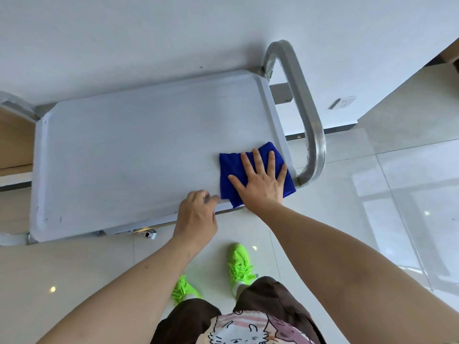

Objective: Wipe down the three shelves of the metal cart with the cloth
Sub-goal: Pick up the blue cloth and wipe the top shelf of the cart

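I look straight down on the top shelf of the metal cart (124,155), a pale grey tray with a raised rim. A folded blue cloth (229,170) lies at the shelf's near right corner. My right hand (260,181) presses flat on the cloth with its fingers spread. My left hand (197,217) rests on the shelf's near rim just left of the cloth, fingers curled over the edge. The two lower shelves are hidden beneath the top one.
A bent metal handle (305,105) loops up at the cart's right end, and another handle (15,100) shows at the left end. A white wall with a socket (344,102) is behind. The glossy tiled floor and my green shoes (239,265) are below.
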`<state>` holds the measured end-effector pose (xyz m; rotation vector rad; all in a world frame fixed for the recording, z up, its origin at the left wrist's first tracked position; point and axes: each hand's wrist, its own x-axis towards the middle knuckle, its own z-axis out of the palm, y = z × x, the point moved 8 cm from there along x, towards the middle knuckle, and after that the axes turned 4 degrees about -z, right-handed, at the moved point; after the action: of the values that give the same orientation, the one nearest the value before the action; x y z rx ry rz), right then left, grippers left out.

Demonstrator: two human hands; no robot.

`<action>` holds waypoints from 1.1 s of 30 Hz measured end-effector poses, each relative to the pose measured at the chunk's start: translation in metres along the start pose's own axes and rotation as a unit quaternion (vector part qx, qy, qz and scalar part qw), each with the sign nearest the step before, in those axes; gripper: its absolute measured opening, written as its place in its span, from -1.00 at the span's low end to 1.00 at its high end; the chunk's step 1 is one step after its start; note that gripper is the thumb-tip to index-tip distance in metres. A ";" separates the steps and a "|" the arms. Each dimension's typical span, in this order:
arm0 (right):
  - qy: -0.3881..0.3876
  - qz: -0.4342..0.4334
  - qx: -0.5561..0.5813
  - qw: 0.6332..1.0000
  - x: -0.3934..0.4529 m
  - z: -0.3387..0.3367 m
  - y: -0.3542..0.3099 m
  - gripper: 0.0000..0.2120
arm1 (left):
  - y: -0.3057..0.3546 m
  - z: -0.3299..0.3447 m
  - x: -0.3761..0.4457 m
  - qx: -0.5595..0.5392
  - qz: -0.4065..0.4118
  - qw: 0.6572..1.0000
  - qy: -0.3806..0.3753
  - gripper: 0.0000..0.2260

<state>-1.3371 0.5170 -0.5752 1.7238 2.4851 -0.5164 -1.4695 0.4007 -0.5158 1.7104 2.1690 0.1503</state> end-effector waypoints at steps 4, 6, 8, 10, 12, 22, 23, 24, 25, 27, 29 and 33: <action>0.012 0.047 0.016 0.999 -0.004 -0.002 0.007 -0.30 | 0.005 0.008 -0.004 0.017 0.008 1.000 -0.002 -0.58; 0.018 0.079 0.027 0.996 -0.010 -0.002 0.010 -0.31 | 0.004 0.011 -0.002 0.029 0.003 0.999 -0.019 -0.56; 0.022 0.117 0.040 0.992 -0.018 0.000 0.011 -0.32 | 0.000 0.015 -0.002 0.028 -0.014 0.998 -0.045 -0.53; 0.025 0.160 0.064 0.985 -0.031 0.004 0.009 -0.32 | -0.004 0.015 -0.002 0.013 -0.021 0.998 -0.054 -0.51; 0.032 0.192 0.107 0.975 -0.043 0.010 0.004 -0.31 | -0.007 0.018 -0.004 -0.004 -0.020 0.996 -0.083 -0.48; 0.091 0.221 0.213 0.947 -0.060 0.032 -0.052 -0.33 | -0.081 -0.012 -0.055 -0.109 -0.068 0.992 -0.008 -0.56; 0.089 0.218 0.210 0.949 -0.062 0.036 -0.065 -0.33 | -0.092 -0.016 -0.064 -0.107 -0.077 0.991 0.005 -0.56; 0.086 0.209 0.209 0.951 -0.064 0.039 -0.078 -0.34 | -0.103 -0.020 -0.072 -0.105 -0.084 0.991 0.014 -0.57; 0.083 0.197 0.209 0.954 -0.067 0.044 -0.094 -0.34 | -0.115 -0.023 -0.081 -0.104 -0.093 0.990 0.021 -0.57; 0.075 0.169 0.210 0.960 -0.072 0.053 -0.126 -0.34 | -0.139 -0.028 -0.097 -0.107 -0.115 0.987 0.032 -0.58; 0.073 0.141 0.207 0.965 -0.077 0.062 -0.160 -0.35 | -0.164 -0.033 -0.116 -0.113 -0.140 0.983 0.043 -0.58; 0.064 0.090 0.196 0.974 -0.089 0.082 -0.226 -0.35 | -0.218 -0.037 -0.159 -0.105 -0.184 0.975 0.059 -0.58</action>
<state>-1.5238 0.3409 -0.5780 2.1602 2.3940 -0.9587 -1.6517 0.1980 -0.5137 1.1896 2.4153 0.3756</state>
